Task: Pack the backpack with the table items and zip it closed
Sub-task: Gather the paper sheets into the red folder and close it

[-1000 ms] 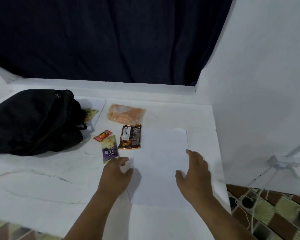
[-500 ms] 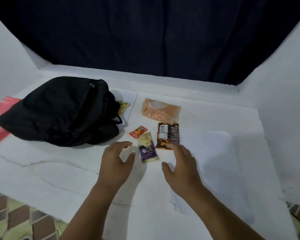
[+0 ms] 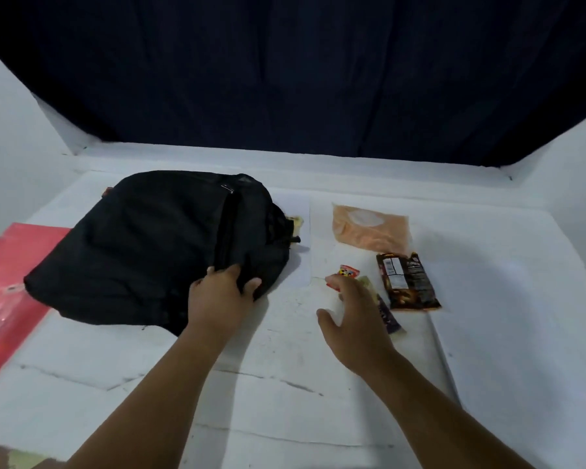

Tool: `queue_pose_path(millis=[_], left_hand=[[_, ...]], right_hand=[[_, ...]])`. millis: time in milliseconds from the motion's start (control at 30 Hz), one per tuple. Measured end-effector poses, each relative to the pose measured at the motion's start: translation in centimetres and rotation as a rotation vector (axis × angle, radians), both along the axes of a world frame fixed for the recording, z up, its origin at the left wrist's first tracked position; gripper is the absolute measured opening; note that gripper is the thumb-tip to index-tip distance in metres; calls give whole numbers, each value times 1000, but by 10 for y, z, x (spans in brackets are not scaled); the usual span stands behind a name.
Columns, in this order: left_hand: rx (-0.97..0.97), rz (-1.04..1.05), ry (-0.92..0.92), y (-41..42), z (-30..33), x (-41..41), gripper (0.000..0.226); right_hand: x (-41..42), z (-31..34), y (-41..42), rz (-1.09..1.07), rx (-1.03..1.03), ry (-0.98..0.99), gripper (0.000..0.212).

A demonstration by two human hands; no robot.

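**Left hand on the backpack, right hand open over the snacks**

Both forearms reach in from the near edge of the white bench. The left arm angles up and slightly right; the left hand lies on the near right corner of the black backpack, its fingers and thumb curled round a fold of the fabric beside the zipper line. The right arm comes in from the lower right, angling left. The right hand is spread, fingers relaxed and thumb out, gripping nothing; whether it touches the purple snack packet partly hidden beneath it I cannot tell.

The backpack lies flat left of centre, its long axis running from near left to far right. A small red candy wrapper sits at the right hand's fingertips. Just right lies the brown snack bag, lengthwise away from the viewer — farther back, the orange pouch. A red plastic folder lies at the left edge, partly under the backpack. A dark curtain hangs behind.
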State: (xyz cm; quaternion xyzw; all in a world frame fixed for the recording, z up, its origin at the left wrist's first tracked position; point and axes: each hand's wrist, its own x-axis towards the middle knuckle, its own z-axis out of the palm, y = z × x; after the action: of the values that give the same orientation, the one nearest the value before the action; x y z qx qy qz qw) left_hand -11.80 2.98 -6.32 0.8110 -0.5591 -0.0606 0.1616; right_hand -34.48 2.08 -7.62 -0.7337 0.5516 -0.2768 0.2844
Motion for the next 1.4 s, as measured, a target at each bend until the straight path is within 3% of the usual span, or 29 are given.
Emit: queue_pose_path(millis=[233,367,467,633,733,833,933,1100,1200,1300,1400], left_hand=[[-439,259,663,5,35,48,24],[-568,420,1074,12,42,70,15],[-593,511,1253,17,42,79,24],[-582,559,1340,17,41,84,17],[-597,552,1367,15,40,83,15],[-586,555,1380,13,35,81,14],[-591,551,1378,13,33,83,17],[-587,557,1389,13,30,83,26],[-579,555,1376,11,26,84,13],[-570,540,1339,11,23,83,12],[-565,534,1307,12,19,80,25]], right_hand=[[37,0,-19,-33,89,-19,47],[65,-3,-50,-120,194,44,56],[83,-4,-71,-194,249,127,66],[105,-3,-86,-264,305,179,70],[109,-3,-91,-319,382,33,53],[112,-4,-100,-316,437,-4,27],[108,5,-104,-337,439,-50,17],[73,24,-103,-445,315,-229,19],[50,37,-96,-433,304,-343,30],[29,47,-88,-414,217,-328,30],[14,56,-76,-414,90,-261,28]])
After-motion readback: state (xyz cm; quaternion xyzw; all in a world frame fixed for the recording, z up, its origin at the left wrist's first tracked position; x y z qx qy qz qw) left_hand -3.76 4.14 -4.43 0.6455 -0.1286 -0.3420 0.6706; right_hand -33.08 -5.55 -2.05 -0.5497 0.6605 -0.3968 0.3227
